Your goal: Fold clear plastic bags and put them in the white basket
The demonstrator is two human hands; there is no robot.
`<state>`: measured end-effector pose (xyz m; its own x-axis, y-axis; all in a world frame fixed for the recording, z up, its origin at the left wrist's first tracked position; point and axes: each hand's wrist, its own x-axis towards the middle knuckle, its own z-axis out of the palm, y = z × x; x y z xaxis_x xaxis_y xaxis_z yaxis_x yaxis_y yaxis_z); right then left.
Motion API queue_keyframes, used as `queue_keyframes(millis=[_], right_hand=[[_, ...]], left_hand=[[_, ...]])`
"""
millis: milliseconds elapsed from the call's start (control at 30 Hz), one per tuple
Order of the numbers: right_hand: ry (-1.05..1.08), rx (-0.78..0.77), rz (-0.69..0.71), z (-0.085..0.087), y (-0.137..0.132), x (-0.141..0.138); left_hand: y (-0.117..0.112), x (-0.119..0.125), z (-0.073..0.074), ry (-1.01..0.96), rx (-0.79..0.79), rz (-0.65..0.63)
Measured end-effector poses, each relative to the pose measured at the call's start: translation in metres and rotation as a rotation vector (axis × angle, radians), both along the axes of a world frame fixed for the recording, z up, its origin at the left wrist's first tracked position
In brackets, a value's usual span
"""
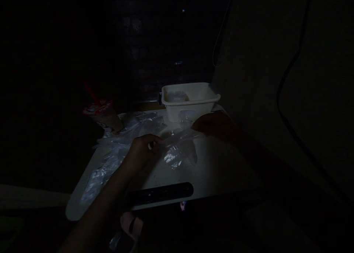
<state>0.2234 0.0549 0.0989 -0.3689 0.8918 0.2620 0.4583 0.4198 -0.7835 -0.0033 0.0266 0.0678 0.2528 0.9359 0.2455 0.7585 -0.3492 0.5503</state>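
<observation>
Between my two hands a clear plastic bag (179, 138) is stretched above a pale tabletop (163, 175). My left hand (142, 149) pinches one end of it, thumb and forefinger closed. At the other end my right hand (214, 125) is closed on the bag, its fingers in deep shadow. Part of the film hangs down, crumpled and shiny, over the table. Several more clear plastic bags (110, 160) lie flat and wrinkled along the left side. Just beyond my right hand stands a cream plastic bin (190, 102), with something translucent inside.
A drink cup (106, 118) with a red straw stands at the table's back left. The near edge has a long dark slot (163, 194). A dark cable (287, 68) hangs down the right wall. The room is very dim.
</observation>
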Motion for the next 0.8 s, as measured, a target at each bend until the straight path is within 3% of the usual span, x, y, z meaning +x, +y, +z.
queue_keyframes(millis=[100,233,333,433,500,633,733,800], right_hand=[[-0.018,0.015,0.006,0.006,0.000,0.006],[-0.064,0.138,0.045,0.015,-0.002,0.012],[-0.088,0.202,0.145,0.022,-0.007,0.012],[-0.070,0.189,0.259,0.018,-0.008,0.009],[-0.077,0.158,0.233,0.004,-0.002,0.007],[-0.258,0.163,-0.090,-0.045,0.021,0.003],[-0.462,0.203,-0.044,-0.079,0.034,-0.007],[-0.518,0.188,0.007,-0.092,0.038,-0.016]], left_hand=[[0.001,-0.002,0.006,-0.065,-0.026,0.042],[0.001,0.002,0.019,-0.344,-0.150,0.110],[0.000,0.008,0.025,-0.504,-0.166,0.152],[0.000,0.009,0.028,-0.502,-0.104,0.158],[0.000,0.007,0.030,-0.529,-0.035,0.203],[-0.001,-0.004,0.033,-0.559,0.078,0.362],[-0.003,-0.011,0.032,-0.499,0.090,0.368],[-0.005,-0.016,0.030,-0.423,0.076,0.375]])
